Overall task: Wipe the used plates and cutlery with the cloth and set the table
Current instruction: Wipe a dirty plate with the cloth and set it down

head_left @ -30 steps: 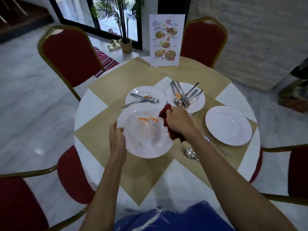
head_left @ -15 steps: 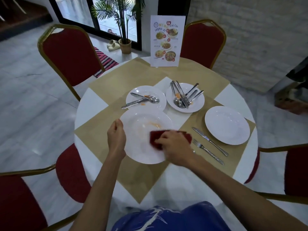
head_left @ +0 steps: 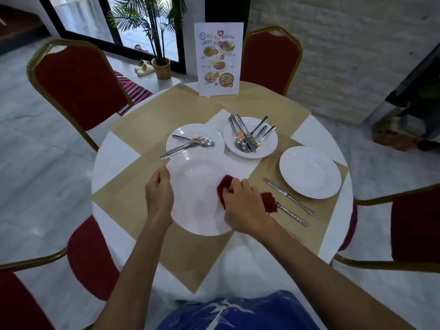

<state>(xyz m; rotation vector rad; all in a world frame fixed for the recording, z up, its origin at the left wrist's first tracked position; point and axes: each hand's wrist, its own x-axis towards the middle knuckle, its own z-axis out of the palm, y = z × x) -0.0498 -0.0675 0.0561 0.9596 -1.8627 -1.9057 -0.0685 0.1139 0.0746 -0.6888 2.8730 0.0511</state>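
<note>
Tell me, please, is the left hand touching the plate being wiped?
Touching. The head view shows the left hand gripping the plate at its left rim.

A restaurant — menu stand, banquet chairs round table.

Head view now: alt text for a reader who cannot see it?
A person's right hand presses a red cloth onto a large white plate gripped at its rim by the left hand. Behind it, a far-left plate and a middle plate hold used cutlery; at right, a clean plate with knife and fork alongside.
</note>
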